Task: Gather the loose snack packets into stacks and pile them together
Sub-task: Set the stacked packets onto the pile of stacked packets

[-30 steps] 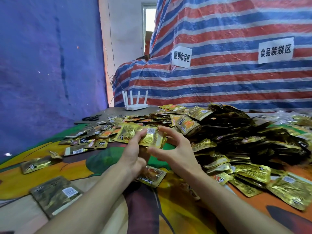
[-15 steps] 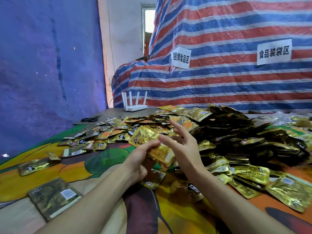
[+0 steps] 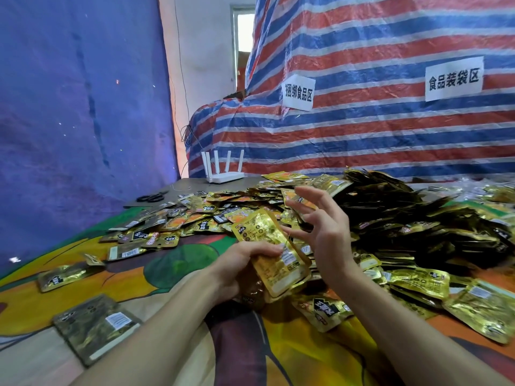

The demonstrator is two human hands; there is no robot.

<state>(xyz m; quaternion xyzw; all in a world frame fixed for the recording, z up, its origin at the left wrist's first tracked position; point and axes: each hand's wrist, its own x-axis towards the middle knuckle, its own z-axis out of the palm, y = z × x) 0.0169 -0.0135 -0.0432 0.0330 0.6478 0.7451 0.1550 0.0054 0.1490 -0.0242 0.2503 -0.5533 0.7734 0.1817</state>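
My left hand (image 3: pixel 239 267) grips a small stack of gold snack packets (image 3: pixel 274 256) held on edge above the cloth, its thumb across their face. Just right of the stack hovers my right hand (image 3: pixel 324 227), fingers spread and slightly bent, holding nothing. A large heap of gold and dark packets (image 3: pixel 390 215) rises behind and right of both hands. More loose packets (image 3: pixel 178 221) lie scattered flat to the left. A neat stack of packets (image 3: pixel 94 327) sits near the front left.
A colourful printed cloth (image 3: pixel 172 271) covers the table. A white router (image 3: pixel 223 168) and black scissors (image 3: pixel 152 196) lie at the far edge. Striped tarpaulin (image 3: pixel 362 121) with two paper signs hangs behind, a blue sheet (image 3: pixel 69 121) on the left.
My left hand has drawn the held packets nearer and turned them more upright. My right hand has let go, lifted and spread its fingers beside them.
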